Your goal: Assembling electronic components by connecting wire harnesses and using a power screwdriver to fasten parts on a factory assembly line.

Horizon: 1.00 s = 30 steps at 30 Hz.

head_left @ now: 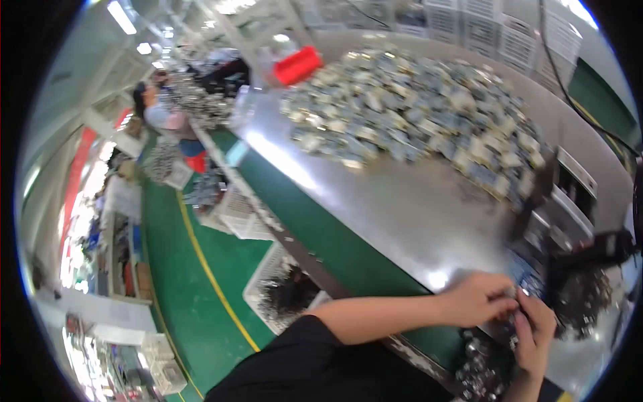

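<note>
Workroom: green floor (167,254) with yellow line (201,249) on it, under a bright ceiling lamp (122,17).
Left hand (477,300): thumb and forefinger press together and pinch a small shiny piece (512,293), just above the near edge of the table, at the lower right.
Right hand (537,327): its fingers are bent and meet the left fingertips around this same piece; how firmly they close on it, I cannot tell.
Below the hands: dark shiny parts (479,372) lie in a loose pile, partly hidden by the right hand.
Beside the right hand: one more dark pile (586,305), and over it reaches a black machine arm (593,256), blurred. Behind the arm stands a grey boxy device (576,182).
Metal tabletop (395,211): it shines under the light, and a green strip (305,197) runs along its side.
Wide heap (415,110): many small pieces, grey-blue and pale yellowish, spread across the far part of the tabletop.
Red bin (298,65): it is tilted, just beside the far left end of this heap.
Floor side: white basket (258,295) with dark contents, near the table.
Farther away: another person (161,115) is beside a further pile of parts (201,104).
</note>
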Each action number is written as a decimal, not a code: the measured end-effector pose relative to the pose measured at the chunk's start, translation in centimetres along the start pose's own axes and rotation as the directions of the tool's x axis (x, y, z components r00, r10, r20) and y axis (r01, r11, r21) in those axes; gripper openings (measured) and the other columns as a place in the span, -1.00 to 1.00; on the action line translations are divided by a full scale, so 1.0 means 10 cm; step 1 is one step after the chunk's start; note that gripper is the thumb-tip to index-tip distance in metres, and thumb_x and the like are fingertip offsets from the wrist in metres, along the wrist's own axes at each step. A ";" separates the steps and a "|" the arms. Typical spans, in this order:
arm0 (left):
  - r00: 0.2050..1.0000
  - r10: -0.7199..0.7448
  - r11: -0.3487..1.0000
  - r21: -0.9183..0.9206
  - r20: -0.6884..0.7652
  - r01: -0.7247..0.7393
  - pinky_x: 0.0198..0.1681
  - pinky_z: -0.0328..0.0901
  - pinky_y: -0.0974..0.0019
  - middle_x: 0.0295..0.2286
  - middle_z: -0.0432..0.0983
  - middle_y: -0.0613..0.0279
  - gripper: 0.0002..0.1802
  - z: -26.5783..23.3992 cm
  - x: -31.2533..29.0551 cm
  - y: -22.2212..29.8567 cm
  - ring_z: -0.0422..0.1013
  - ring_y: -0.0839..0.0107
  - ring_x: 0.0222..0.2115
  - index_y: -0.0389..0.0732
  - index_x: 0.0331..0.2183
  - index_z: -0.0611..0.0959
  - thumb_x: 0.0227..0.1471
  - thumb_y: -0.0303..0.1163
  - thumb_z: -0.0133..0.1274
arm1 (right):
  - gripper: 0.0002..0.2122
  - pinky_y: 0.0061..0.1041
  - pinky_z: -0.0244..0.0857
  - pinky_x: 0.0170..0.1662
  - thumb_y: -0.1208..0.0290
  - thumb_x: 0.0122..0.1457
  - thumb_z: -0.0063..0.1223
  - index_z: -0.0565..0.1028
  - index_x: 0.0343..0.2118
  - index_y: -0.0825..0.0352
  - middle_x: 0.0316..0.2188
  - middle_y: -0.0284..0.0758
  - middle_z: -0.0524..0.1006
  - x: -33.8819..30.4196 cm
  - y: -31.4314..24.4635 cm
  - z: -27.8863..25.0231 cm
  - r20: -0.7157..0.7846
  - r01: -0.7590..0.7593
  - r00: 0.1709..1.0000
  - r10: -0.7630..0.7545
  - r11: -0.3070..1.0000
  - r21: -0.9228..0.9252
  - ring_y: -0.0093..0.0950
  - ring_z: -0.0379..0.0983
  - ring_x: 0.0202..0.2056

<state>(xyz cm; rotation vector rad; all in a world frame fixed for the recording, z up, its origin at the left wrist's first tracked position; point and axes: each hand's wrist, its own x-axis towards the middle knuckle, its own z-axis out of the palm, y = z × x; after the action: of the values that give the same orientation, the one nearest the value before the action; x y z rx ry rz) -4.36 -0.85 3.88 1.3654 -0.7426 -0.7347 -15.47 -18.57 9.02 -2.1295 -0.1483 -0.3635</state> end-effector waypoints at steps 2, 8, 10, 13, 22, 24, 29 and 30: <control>0.997 -0.071 0.997 -0.017 0.023 0.071 -0.24 0.53 0.35 -0.34 0.72 0.12 -0.79 -0.06 0.00 0.03 0.67 0.43 -0.33 -0.34 -0.06 0.69 0.27 -0.52 0.17 | -0.65 -0.36 0.27 -0.39 0.63 0.18 0.06 0.64 0.03 0.42 -0.51 -0.17 0.54 0.06 -0.07 -0.05 0.080 -0.061 0.995 0.061 0.998 -0.003 -0.27 0.46 -0.50; 0.956 -0.157 0.897 -0.370 0.249 0.244 -0.27 0.59 0.21 -0.36 0.70 -0.06 -0.77 -0.31 -0.04 -0.01 0.68 0.24 -0.35 -0.43 -0.14 0.63 0.38 -0.41 0.07 | -0.61 -0.32 0.42 -0.29 0.64 0.23 0.11 0.59 0.14 0.40 -0.41 -0.03 0.62 0.19 -0.01 -0.14 0.255 -0.154 0.960 0.118 0.980 0.126 -0.16 0.58 -0.41; 0.930 -0.129 0.871 -0.410 0.344 0.272 -0.29 0.59 0.20 -0.36 0.69 -0.07 -0.75 -0.26 0.06 0.01 0.68 0.22 -0.36 -0.43 -0.15 0.62 0.39 -0.38 0.06 | -0.66 -0.35 0.44 -0.30 0.60 0.23 0.14 0.62 0.08 0.44 -0.40 -0.03 0.65 0.14 0.04 -0.26 0.218 -0.174 0.966 0.142 0.976 0.132 -0.17 0.62 -0.43; 0.913 -0.094 0.837 -0.466 0.396 0.288 -0.33 0.59 0.18 -0.36 0.69 -0.11 -0.70 -0.24 0.09 -0.05 0.68 0.17 -0.37 -0.43 -0.15 0.60 0.41 -0.31 0.05 | -0.69 -0.38 0.43 -0.35 0.59 0.23 0.15 0.64 0.04 0.45 -0.41 -0.05 0.66 0.12 0.14 -0.30 0.215 -0.127 0.973 0.087 0.975 0.181 -0.21 0.62 -0.46; 0.983 0.043 0.998 0.034 0.177 -0.050 -0.29 0.52 0.21 -0.36 0.70 -0.02 -0.65 -0.44 -0.05 0.28 0.67 0.20 -0.37 -0.32 -0.04 0.60 0.33 -0.23 0.15 | -0.55 -0.44 0.34 -0.42 0.50 0.07 0.32 0.64 0.09 0.36 -0.54 -0.21 0.58 0.17 -0.09 -0.34 0.319 -0.314 0.902 0.291 0.949 0.024 -0.38 0.47 -0.56; 0.950 0.314 0.617 0.760 -0.001 -0.203 -0.27 0.49 0.16 -0.38 0.68 0.02 -0.62 -0.76 -0.11 0.39 0.64 0.16 -0.37 -0.23 -0.04 0.65 0.17 -0.24 0.28 | -0.61 -0.32 0.33 -0.38 0.51 -0.12 0.34 0.68 -0.12 0.37 -0.57 -0.23 0.51 0.17 -0.11 -0.32 0.224 -0.194 0.940 0.257 0.944 -0.267 -0.30 0.41 -0.55; 0.637 0.499 0.225 0.798 -0.587 0.559 0.01 0.42 0.01 -0.05 0.58 0.02 -0.62 -2.23 -0.58 0.43 0.51 0.03 0.00 -0.14 -0.04 0.71 0.10 -0.26 0.29 | -0.71 -0.16 0.41 -0.22 0.73 -0.14 0.19 0.61 -0.26 0.44 -0.37 -0.04 0.54 0.14 0.13 -0.35 0.117 -0.208 0.944 0.307 0.834 -0.510 0.01 0.54 -0.31; 0.618 0.521 0.201 0.789 -0.588 0.581 0.01 0.42 0.01 -0.05 0.58 0.02 -0.62 -2.46 -0.68 0.31 0.51 0.03 0.00 -0.14 -0.04 0.71 0.10 -0.26 0.29 | -0.74 -0.14 0.39 -0.22 0.72 -0.13 0.21 0.60 -0.29 0.43 -0.34 -0.06 0.52 0.12 0.12 -0.34 0.103 -0.173 0.959 0.264 0.834 -0.523 0.02 0.53 -0.28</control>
<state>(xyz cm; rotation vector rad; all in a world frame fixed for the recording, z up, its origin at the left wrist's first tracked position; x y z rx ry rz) 11.95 18.99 5.20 2.6848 -0.3272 0.6999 -14.70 -22.06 10.19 -2.6741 0.1118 -0.0807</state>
